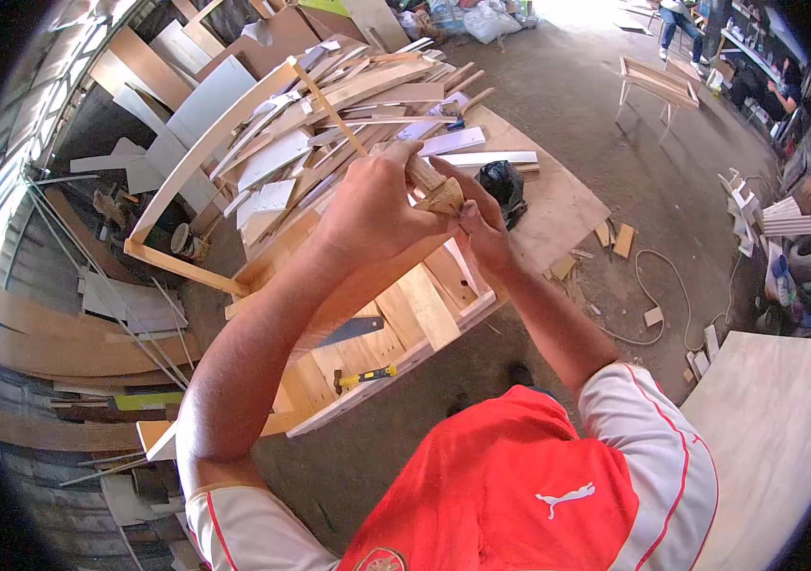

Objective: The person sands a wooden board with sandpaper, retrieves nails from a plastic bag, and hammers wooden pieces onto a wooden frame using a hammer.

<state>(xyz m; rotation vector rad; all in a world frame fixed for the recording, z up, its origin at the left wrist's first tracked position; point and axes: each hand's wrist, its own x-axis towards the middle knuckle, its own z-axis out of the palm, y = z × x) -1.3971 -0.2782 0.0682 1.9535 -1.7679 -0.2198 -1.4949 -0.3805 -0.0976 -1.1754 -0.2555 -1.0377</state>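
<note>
My left hand (382,195) is closed around a short piece of wood (442,195) with a pale, rounded end, raised in front of me. From the other side, my right hand (484,233) grips the same piece, its thumb by the rounded end. The far fingers of both hands are partly hidden. Beneath my arms is a wooden frame (434,314) with slats and a curved arm rising to the left. A handsaw (350,331) lies on its boards, its handle covered by my left forearm. Nearer me rests a hammer (365,377) with a yellow and black grip.
A large pile of offcuts (329,124) stands behind the frame. A black plastic bag (501,190) sits on a plywood sheet (558,205). A cord (648,285) and wood scraps lie on the floor at right. Another person (680,29) is far back.
</note>
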